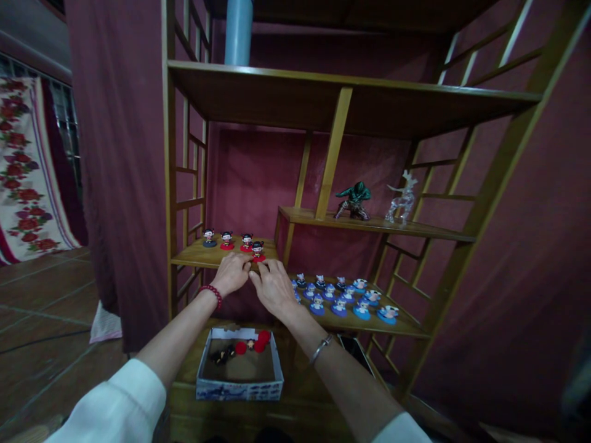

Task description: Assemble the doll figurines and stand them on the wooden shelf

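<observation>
A small figurine (257, 250) with black hair buns and a red base stands upright at the front edge of the left shelf. My left hand (233, 272) reaches it from the left, its fingers closed at the red base. From the right, my right hand (273, 284) has its fingertips on the same base, thumb beneath. The fingers partly hide the base. Just behind stand two more red-based figurines, one in the middle (247, 242) and one farther left (226, 240). A dark-based figurine (209, 238) is at the far left of the shelf.
An open cardboard box (240, 392) below holds several red and black figurines. Several purple- and blue-based figurines (339, 306) stand on the lower right shelf. Above them are a dark green crouching figure (354, 200) and a clear one (402, 200). A blue cylinder (239, 34) stands higher up.
</observation>
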Demonstrator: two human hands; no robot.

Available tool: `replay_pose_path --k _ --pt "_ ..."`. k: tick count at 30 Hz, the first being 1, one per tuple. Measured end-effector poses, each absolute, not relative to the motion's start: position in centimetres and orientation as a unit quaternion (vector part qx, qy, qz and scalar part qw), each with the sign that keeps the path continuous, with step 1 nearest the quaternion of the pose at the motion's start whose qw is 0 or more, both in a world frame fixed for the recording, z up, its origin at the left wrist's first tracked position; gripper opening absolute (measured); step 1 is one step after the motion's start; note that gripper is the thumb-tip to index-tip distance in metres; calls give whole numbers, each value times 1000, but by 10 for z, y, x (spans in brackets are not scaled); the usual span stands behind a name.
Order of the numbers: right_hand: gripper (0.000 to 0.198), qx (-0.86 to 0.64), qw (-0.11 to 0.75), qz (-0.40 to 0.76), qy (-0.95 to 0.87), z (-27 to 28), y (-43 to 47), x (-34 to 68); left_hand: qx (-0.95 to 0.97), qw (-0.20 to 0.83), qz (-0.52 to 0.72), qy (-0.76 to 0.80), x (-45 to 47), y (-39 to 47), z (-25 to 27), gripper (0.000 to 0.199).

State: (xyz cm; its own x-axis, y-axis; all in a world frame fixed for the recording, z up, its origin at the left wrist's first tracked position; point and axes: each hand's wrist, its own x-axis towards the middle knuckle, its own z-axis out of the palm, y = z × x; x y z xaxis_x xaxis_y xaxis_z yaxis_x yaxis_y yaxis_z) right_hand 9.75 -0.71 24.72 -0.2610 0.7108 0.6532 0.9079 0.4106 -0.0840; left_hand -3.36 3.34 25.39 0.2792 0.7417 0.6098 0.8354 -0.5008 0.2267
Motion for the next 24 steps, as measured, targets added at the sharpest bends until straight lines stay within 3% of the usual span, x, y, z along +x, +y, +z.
replay_pose_path --k 16,24 --pt "52 -555 196 -128 -798 251 11 90 -801 69 -266 -532 -21 47 265 35" --pt "53 -577 181 -110 -789 259 20 86 -808 78 -230 -537 -15 48 274 28"
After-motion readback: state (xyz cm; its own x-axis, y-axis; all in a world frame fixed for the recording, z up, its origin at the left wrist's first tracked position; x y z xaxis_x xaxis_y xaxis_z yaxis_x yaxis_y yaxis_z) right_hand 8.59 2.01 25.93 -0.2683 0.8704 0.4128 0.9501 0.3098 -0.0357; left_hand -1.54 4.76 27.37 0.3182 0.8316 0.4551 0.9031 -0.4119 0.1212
